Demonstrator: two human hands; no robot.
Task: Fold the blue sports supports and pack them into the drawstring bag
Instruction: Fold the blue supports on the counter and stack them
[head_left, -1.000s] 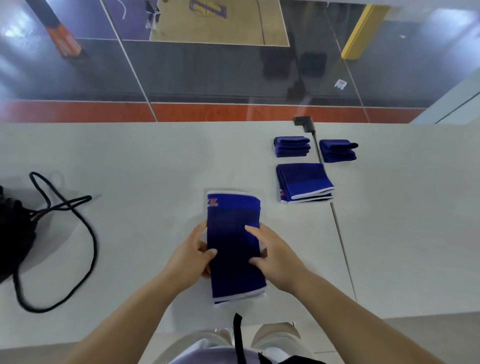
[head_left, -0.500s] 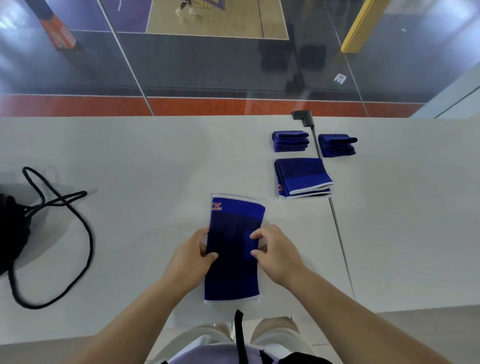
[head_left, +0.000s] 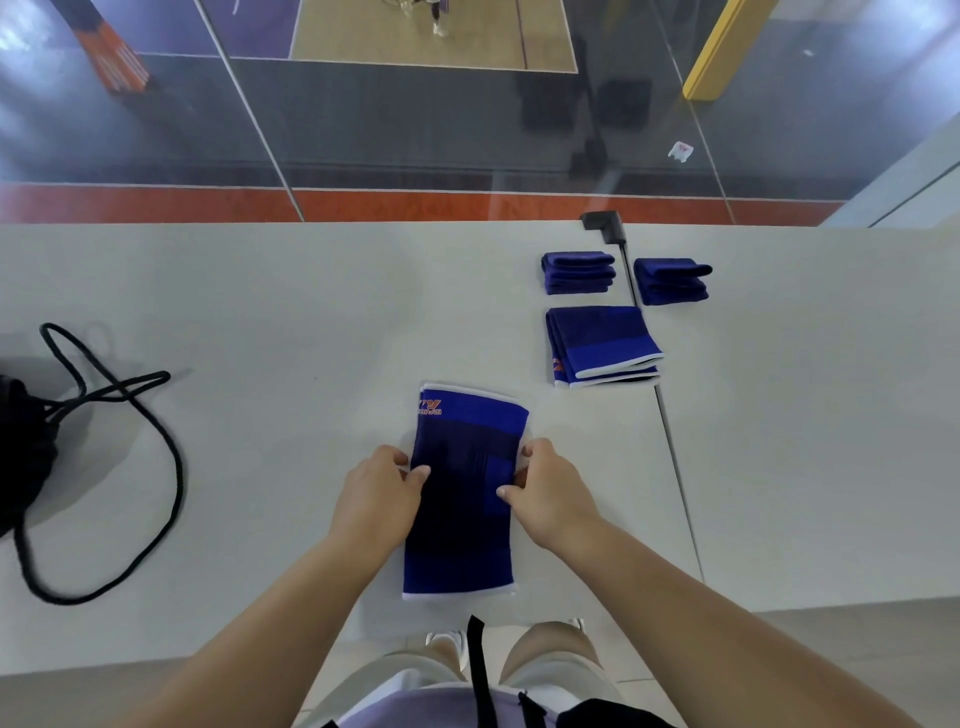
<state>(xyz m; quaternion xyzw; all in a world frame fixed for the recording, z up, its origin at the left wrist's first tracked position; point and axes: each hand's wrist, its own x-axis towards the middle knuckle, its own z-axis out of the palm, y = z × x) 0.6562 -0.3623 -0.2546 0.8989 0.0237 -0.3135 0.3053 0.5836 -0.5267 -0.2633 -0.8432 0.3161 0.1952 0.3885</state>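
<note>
A long blue sports support (head_left: 464, 493) with white hems and an orange logo lies flat on the white table (head_left: 260, 312), lengthwise towards me. My left hand (head_left: 376, 499) pinches its left edge at mid-length. My right hand (head_left: 553, 491) pinches its right edge opposite. A folded blue support (head_left: 602, 345) lies at the right. Beyond it sit two smaller folded blue supports (head_left: 577, 273) (head_left: 671, 280). The black drawstring bag (head_left: 21, 452) lies at the far left edge, partly cut off, its black cord (head_left: 150, 452) looping over the table.
A seam (head_left: 670, 441) runs down the table to the right of the folded supports, with a small black bracket (head_left: 602, 223) at its far end. A glass wall stands behind the table, with a sports court below. The table's near edge is at my knees.
The support was drawn towards me and laid flat and straight. Both hands shifted from resting over its middle to pinching its side edges.
</note>
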